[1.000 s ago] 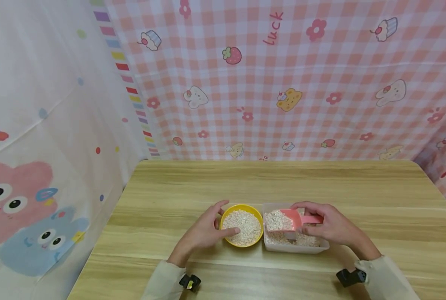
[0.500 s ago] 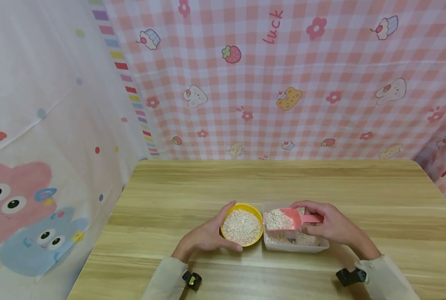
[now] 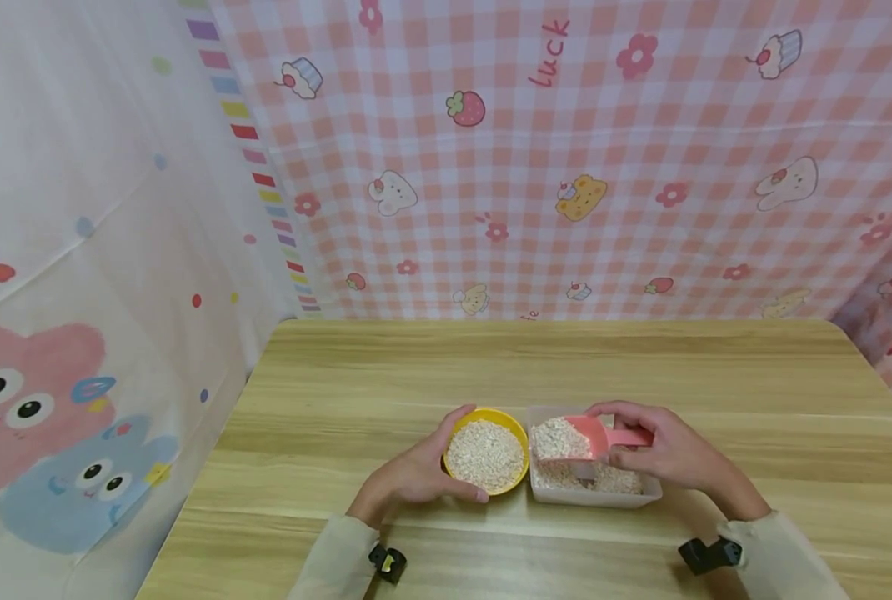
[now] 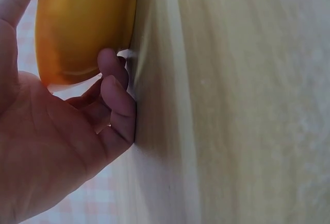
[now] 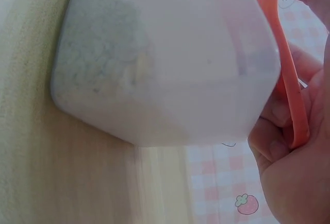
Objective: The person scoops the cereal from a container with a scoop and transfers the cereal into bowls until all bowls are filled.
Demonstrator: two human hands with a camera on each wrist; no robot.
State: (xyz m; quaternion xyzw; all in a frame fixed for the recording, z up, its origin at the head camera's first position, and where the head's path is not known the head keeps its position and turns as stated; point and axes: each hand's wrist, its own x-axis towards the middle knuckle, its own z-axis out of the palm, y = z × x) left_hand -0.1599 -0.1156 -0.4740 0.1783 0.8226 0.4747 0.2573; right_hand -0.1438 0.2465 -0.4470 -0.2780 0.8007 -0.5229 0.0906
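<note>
A round yellow bowl (image 3: 519,433) full of pale oat flakes (image 3: 485,455) stands on the table. My left hand (image 3: 414,478) grips its left side, thumb along the near edge and index finger at the far rim; in the left wrist view the other fingers (image 4: 117,100) curl low beside the bowl (image 4: 85,23), close to the tabletop. To the right is a translucent plastic tub (image 3: 592,497) with more oats. Over it my right hand (image 3: 667,450) holds a pink scoop (image 3: 598,435) by its handle, heaped with flakes and facing the bowl.
The bowl and the tub stand side by side near the middle of the wooden table (image 3: 356,367). A pink checked cloth (image 3: 431,167) hangs behind the table, and a white printed curtain (image 3: 116,275) hangs at the left.
My left thumb has moved off the oats to the bowl's near outer edge, and the hand now wraps the left side. My right hand and the scoop stay over the tub.
</note>
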